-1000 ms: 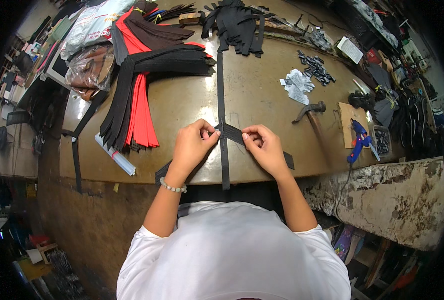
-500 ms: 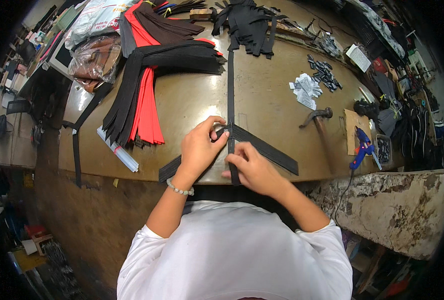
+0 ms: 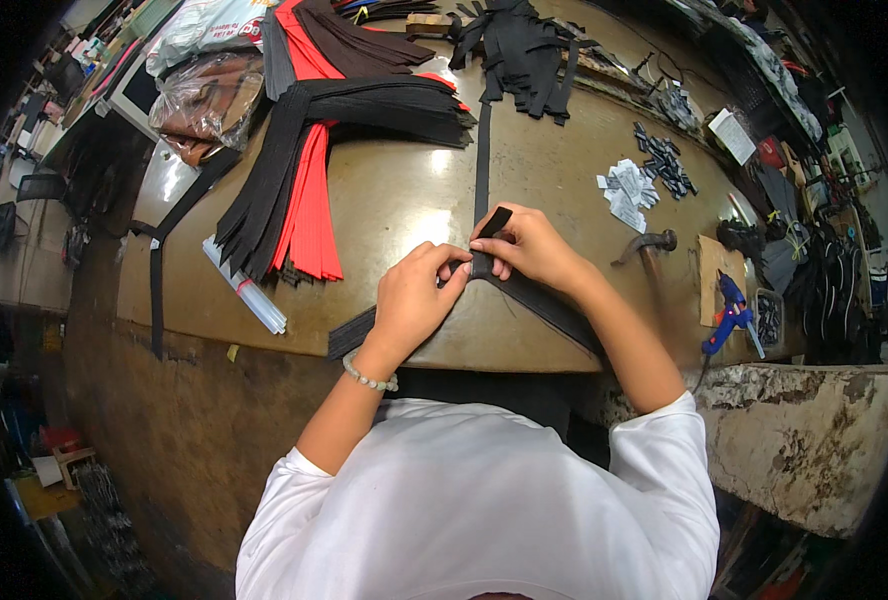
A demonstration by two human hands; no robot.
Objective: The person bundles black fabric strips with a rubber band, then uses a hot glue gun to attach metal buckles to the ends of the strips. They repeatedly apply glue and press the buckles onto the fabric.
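A bundle of black strips (image 3: 552,314) lies bent on the near part of the table, its two ends spreading left and right. Across its middle passes a long black strap (image 3: 483,165) that runs away toward the far side. My left hand (image 3: 414,295) is closed on the bundle at the bend, thumb and fingertips pinching it where the strap crosses. Just beside it, my right hand (image 3: 534,247) pinches the strap near its free end, which sticks up between thumb and fingers. The fingertips partly cover the crossing.
Black and red strips (image 3: 304,215) are piled at the left, near clear plastic-wrapped goods (image 3: 209,105) and glue sticks (image 3: 247,287). More black strips (image 3: 524,55) lie at the back. On the right are white labels (image 3: 626,193), small dark pieces (image 3: 666,160), a hammer (image 3: 654,245) and a blue glue gun (image 3: 732,312).
My right hand has moved up and away from the table's edge, bringing the strap's free end up over the bundle. My left hand stays at the bend. The view has shifted slightly.
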